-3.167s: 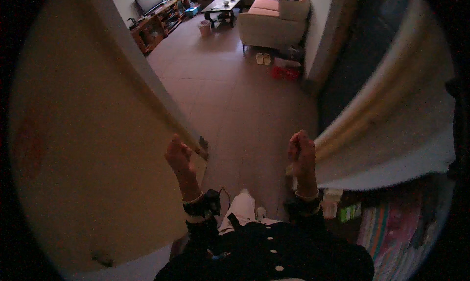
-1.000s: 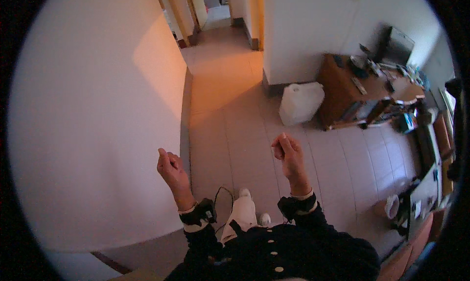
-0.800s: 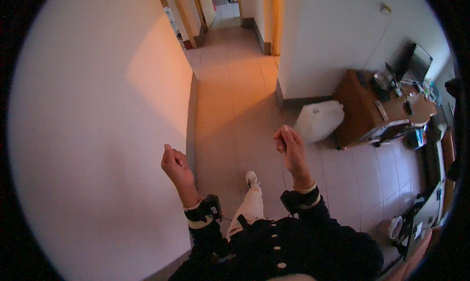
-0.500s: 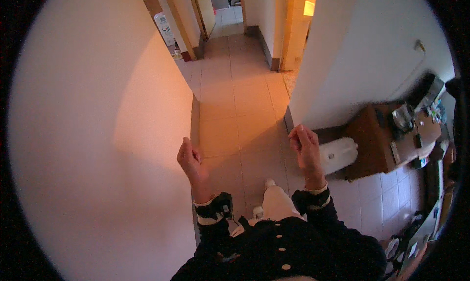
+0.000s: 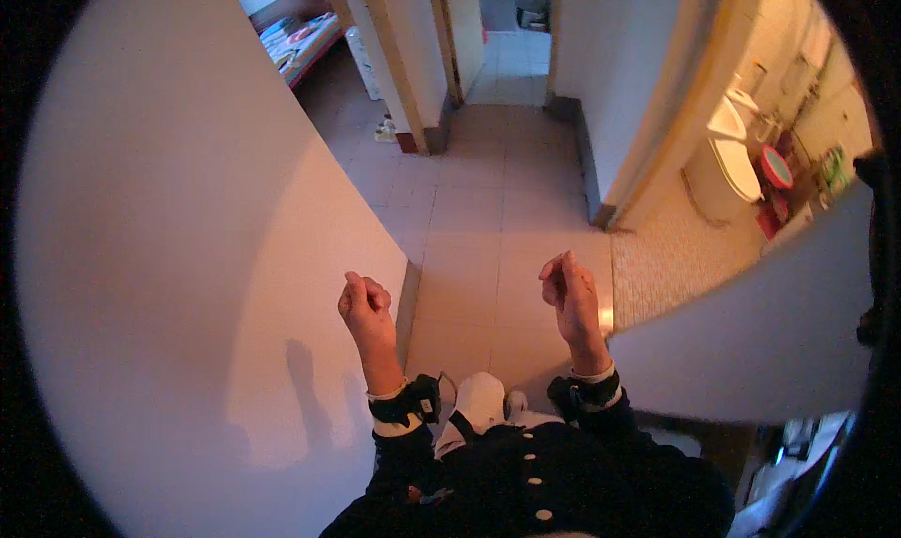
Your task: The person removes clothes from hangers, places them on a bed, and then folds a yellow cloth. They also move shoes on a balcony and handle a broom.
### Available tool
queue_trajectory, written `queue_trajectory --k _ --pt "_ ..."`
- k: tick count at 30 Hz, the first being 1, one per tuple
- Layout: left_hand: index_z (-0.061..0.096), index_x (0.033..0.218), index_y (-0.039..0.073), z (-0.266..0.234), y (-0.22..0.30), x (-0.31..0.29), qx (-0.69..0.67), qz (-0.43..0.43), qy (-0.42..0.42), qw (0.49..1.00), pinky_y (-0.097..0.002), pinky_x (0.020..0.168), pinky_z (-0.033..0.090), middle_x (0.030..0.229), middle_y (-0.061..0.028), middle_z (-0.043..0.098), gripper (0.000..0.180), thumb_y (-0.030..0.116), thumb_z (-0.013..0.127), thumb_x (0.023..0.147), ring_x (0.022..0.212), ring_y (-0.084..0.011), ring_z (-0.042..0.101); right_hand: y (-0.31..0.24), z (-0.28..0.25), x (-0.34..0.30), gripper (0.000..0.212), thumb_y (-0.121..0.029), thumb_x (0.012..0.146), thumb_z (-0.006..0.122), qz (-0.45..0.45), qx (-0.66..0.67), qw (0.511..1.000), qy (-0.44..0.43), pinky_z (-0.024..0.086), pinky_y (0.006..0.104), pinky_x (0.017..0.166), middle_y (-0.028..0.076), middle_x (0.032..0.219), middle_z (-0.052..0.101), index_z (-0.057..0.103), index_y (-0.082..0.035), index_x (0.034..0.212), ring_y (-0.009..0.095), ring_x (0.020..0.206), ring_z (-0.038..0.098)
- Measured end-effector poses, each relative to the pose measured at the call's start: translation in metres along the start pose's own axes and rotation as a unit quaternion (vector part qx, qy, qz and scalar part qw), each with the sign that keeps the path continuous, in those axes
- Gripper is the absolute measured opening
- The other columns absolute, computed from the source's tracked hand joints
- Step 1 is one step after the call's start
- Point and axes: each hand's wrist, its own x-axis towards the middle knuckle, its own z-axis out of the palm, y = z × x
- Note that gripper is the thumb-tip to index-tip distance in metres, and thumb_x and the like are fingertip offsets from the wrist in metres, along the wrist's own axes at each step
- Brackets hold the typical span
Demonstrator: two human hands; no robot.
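My left hand [image 5: 367,311] is held out in a loose fist beside the left wall, with nothing showing in its curled fingers. Level with it, my right hand [image 5: 571,297] is also closed, fingers bent and empty as far as I can see, above the tiled floor [image 5: 460,285]. Both hands are apart from each other and touch nothing. Each wrist wears a black band, the left band [image 5: 410,404] with a small pale label and the right band [image 5: 587,391] near the dark sleeve cuff.
A white wall [image 5: 188,257] runs close on my left. To the right, a lit bathroom doorway shows a toilet [image 5: 732,167] and a red-rimmed basin [image 5: 775,166]. A bed [image 5: 300,41] stands in the room ahead left. Straight ahead is another doorway [image 5: 510,64].
I have walked forward along the hallway. The bathroom and the bed have come into view, while the brown cabinet has slid back to the lower right. Both hands stay closed.
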Motion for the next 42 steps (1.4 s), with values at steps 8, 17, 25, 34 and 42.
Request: queue_trajectory --k 8,17,25,34,42 --pt "0.052 0.078 0.006 0.061 -0.099 0.251 -0.018 -0.010 -0.034 0.999 -0.0186 0.046 0.026 0.067 -0.0014 0.047 0.018 0.020 0.052 0.090 0.052 -0.0057 0.032 0.055 0.050 0.291 0.046 -0.042 0.094 0.038 0.039 -0.018 0.999 -0.033 0.025 0.0219 0.047 -0.003 0.057 0.040 0.056 -0.006 0.072 0.007 0.051 0.034" --pt "0.049 0.082 0.009 0.136 -0.150 0.575 -0.073 -0.003 0.016 0.997 -0.0184 0.042 0.024 0.061 0.0003 0.048 0.012 0.016 0.057 0.087 0.047 -0.0038 0.032 0.071 0.129 0.608 0.046 -0.044 0.092 0.040 0.043 -0.097 0.994 -0.019 0.025 0.0237 0.045 -0.002 0.054 0.041 0.056 -0.007 0.071 0.007 0.047 0.035" --pt "0.034 0.055 0.011 0.088 -0.190 0.816 -0.043 0.093 0.144 0.984 -0.0237 0.044 0.024 0.051 0.0009 0.035 0.039 0.018 0.052 0.089 0.046 -0.0081 0.030 0.147 0.236 0.861 0.037 -0.039 0.093 0.041 0.051 -0.126 0.986 -0.099 0.028 0.0223 0.049 -0.004 0.059 0.041 0.055 -0.011 0.073 0.005 0.054 0.037" --pt "0.036 0.059 0.012 -0.055 -0.151 1.033 0.004 0.215 0.307 0.927 -0.0222 0.041 0.023 0.050 0.0017 0.032 0.035 0.019 0.049 0.091 0.044 -0.0071 0.028 0.295 0.479 1.101 0.035 -0.033 0.094 0.042 0.195 -0.036 0.919 -0.342 0.026 0.0207 0.046 -0.003 0.055 0.038 0.055 -0.007 0.073 0.006 0.050 0.033" --pt "0.039 0.059 0.012 -0.183 -0.125 1.279 -0.036 0.170 0.341 0.924 -0.0214 0.040 0.022 0.051 0.0012 0.037 0.034 0.020 0.053 0.089 0.043 -0.0067 0.029 0.432 0.693 1.252 0.035 -0.031 0.094 0.040 0.241 -0.069 0.893 -0.375 0.026 0.0205 0.047 -0.003 0.057 0.039 0.056 -0.006 0.075 0.006 0.051 0.033"
